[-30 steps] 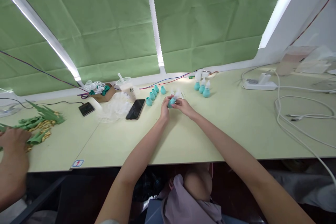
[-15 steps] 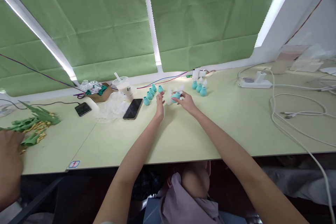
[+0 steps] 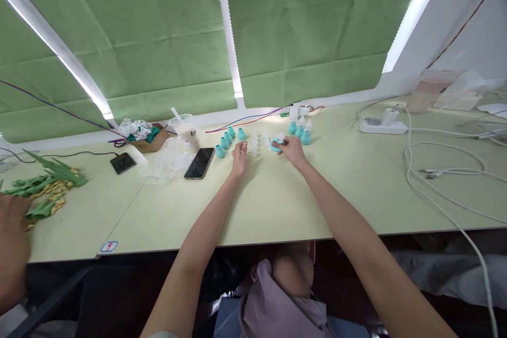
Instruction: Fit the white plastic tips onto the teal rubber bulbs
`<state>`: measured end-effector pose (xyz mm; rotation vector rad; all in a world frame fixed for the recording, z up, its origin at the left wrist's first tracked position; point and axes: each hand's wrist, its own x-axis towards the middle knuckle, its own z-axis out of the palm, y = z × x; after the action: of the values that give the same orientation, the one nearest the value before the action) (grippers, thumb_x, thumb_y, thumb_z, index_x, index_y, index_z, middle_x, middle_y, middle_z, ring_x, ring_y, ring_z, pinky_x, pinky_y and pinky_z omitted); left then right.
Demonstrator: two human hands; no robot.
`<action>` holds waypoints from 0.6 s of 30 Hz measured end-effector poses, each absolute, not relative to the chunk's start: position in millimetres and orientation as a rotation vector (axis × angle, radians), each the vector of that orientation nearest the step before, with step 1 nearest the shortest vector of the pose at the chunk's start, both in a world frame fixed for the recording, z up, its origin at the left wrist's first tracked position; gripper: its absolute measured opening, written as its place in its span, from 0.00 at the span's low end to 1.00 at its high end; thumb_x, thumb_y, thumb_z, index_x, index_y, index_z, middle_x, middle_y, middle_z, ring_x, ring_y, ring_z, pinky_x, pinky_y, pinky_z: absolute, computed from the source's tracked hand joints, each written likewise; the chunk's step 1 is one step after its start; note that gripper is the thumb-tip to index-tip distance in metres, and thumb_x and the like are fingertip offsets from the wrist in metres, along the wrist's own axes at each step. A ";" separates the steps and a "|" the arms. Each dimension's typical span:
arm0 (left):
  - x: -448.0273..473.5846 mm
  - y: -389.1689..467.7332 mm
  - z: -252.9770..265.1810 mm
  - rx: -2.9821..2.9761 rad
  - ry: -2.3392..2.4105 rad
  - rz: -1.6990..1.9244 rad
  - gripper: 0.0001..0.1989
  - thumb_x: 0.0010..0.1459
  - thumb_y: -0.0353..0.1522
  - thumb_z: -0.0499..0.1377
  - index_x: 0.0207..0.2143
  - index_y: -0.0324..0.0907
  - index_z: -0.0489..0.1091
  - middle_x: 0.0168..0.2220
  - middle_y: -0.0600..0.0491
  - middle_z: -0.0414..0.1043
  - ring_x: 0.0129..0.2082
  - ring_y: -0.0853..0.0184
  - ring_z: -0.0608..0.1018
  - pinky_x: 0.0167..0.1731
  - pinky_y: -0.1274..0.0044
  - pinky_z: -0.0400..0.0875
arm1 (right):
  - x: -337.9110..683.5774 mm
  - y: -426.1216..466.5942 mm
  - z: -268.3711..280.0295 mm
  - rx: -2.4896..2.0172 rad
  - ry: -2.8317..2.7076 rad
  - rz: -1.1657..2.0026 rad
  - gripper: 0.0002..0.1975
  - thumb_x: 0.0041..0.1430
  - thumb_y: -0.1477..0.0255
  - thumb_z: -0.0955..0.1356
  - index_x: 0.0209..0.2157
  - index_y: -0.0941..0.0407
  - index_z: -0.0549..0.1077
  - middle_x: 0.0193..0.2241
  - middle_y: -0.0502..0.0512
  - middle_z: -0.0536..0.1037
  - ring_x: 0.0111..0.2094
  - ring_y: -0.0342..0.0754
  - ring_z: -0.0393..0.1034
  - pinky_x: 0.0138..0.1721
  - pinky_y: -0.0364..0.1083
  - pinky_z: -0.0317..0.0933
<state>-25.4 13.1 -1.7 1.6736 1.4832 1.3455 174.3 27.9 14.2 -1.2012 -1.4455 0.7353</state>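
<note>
My right hand [image 3: 293, 150] is closed around a turquoise squeeze bulb [image 3: 276, 146] with a whitish tip, low over the table. To its left, small translucent white nozzles [image 3: 254, 146] stand in rows. My left hand [image 3: 238, 158] rests beside them with its fingers loosely bent, and I see nothing in it. Several turquoise bulbs with open necks [image 3: 225, 143] are lined up beyond and left of that hand, and one more [image 3: 241, 134] sits slightly apart. Farther right is a group of turquoise bulbs [image 3: 305, 138], with white tips showing on some.
Left of the bulbs are a black phone [image 3: 199, 163], a drink cup [image 3: 187, 132], a crumpled clear bag [image 3: 166, 163] and a cardboard box [image 3: 152, 140]. A power strip [image 3: 383, 124] and white cables lie on the right. Another person's hand [image 3: 13, 243] is by green material at far left.
My right hand has moved right with the bulb, away from the white nozzles. My left hand has shifted slightly down, its fingers drawn closer together.
</note>
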 end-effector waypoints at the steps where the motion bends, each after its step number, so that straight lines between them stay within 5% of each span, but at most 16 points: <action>1: -24.9 12.6 -1.7 1.682 1.480 1.334 0.26 0.60 0.51 0.40 0.47 0.45 0.64 0.52 0.47 0.65 0.55 0.60 0.62 0.56 0.66 0.53 | 178.3 28.2 16.5 -1.217 -1.420 0.715 0.21 0.39 0.53 0.71 0.19 0.58 0.70 0.17 0.51 0.70 0.20 0.50 0.71 0.19 0.44 0.65; 8: -25.5 15.2 -5.4 1.713 1.441 1.306 0.23 0.60 0.49 0.41 0.45 0.45 0.65 0.50 0.47 0.66 0.54 0.59 0.63 0.55 0.67 0.55 | 191.4 31.2 14.2 -1.241 -1.370 0.848 0.22 0.37 0.58 0.74 0.33 0.58 0.75 0.29 0.54 0.78 0.32 0.48 0.73 0.31 0.45 0.72; 14: -25.6 16.9 -7.9 1.760 1.450 1.276 0.22 0.61 0.46 0.42 0.46 0.44 0.64 0.50 0.47 0.67 0.53 0.61 0.63 0.54 0.68 0.56 | 201.9 34.7 10.9 -1.398 -1.367 0.702 0.18 0.38 0.58 0.73 0.20 0.59 0.71 0.17 0.51 0.71 0.18 0.47 0.69 0.21 0.45 0.67; 18: -25.2 14.7 -6.9 1.770 1.457 1.234 0.21 0.62 0.46 0.42 0.46 0.45 0.64 0.50 0.48 0.67 0.54 0.62 0.63 0.54 0.70 0.57 | 210.7 40.0 8.3 -1.328 -1.321 0.708 0.19 0.39 0.57 0.73 0.24 0.59 0.72 0.20 0.52 0.73 0.22 0.46 0.70 0.24 0.46 0.69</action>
<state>-25.2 14.7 -6.9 1.7704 1.4573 1.2344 210.7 40.0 8.3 -1.3275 -1.3211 0.7077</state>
